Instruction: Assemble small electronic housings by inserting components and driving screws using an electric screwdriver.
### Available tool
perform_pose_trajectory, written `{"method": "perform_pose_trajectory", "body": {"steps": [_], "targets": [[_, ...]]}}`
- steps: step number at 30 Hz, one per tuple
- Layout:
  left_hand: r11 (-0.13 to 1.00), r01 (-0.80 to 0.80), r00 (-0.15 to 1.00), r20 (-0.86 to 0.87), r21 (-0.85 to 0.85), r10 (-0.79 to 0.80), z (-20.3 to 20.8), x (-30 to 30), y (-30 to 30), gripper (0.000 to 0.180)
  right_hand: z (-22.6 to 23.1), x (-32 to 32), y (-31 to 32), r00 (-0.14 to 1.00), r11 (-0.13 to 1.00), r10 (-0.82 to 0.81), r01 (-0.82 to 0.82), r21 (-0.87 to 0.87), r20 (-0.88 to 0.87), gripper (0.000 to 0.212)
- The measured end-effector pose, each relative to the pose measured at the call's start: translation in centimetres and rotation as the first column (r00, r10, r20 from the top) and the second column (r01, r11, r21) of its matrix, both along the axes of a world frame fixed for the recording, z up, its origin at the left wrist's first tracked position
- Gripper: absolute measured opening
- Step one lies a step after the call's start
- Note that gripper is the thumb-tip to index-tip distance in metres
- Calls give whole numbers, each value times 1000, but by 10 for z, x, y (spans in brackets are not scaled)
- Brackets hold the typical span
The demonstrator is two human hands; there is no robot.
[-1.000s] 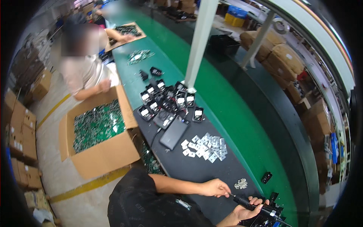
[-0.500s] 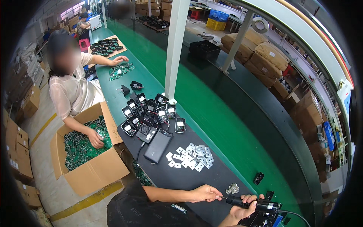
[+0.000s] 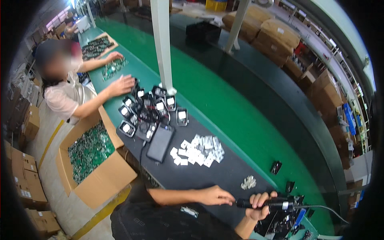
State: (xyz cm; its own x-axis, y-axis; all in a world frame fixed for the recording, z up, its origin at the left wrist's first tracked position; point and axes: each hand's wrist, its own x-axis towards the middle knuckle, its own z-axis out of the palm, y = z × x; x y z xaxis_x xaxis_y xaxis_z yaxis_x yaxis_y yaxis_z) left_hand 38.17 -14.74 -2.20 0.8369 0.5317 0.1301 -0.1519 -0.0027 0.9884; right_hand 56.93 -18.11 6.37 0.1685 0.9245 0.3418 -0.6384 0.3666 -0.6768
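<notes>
A black corded electric screwdriver (image 3: 276,205) lies across my right hand (image 3: 259,205), its fingers wrapped round the body. Its narrow end points left, toward my left hand (image 3: 218,196). Thumb and fingertips of that hand are pinched together at the driver's tip; whatever is between them is too small to make out. Just beyond the driver, a small heap of silvery screws (image 3: 248,182) rests on the dark mat (image 3: 176,176). Farther off lies a pile of flat metal plates with holes (image 3: 200,150).
A dark rectangular device (image 3: 161,142) and several black housings (image 3: 182,117) stand on the mat. The green conveyor (image 3: 224,120) runs alongside, with a white post (image 3: 162,48). Black parts (image 3: 276,228) crowd beneath the driver. A co-worker sits by a carton of circuit boards (image 3: 100,188).
The view has shifted, moving the bench leftward in the picture. The co-worker's hand has left the carton and reaches to the black housings. My hands keep the driver and the pinch at its tip.
</notes>
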Motion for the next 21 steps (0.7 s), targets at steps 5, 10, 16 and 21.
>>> {"method": "perform_pose_trajectory", "body": {"steps": [5,10,16,21], "targets": [[908,-104,994,27,405,102,14,-6,4,32,-11,-4,3,999,999,-24,26,-41,31,63],[915,-52,988,-115,401,107,19,-16,7,36,-11,-13,-1,995,992,-91,95,-80,46,63],[639,-355,802,-130,682,584,49,-70,49,24,-17,-7,-8,998,996,-56,59,-74,38,54],[397,-357,106,-386,846,917,62,-142,79,20,-16,-2,-10,998,996,-59,61,-67,34,52]]}}
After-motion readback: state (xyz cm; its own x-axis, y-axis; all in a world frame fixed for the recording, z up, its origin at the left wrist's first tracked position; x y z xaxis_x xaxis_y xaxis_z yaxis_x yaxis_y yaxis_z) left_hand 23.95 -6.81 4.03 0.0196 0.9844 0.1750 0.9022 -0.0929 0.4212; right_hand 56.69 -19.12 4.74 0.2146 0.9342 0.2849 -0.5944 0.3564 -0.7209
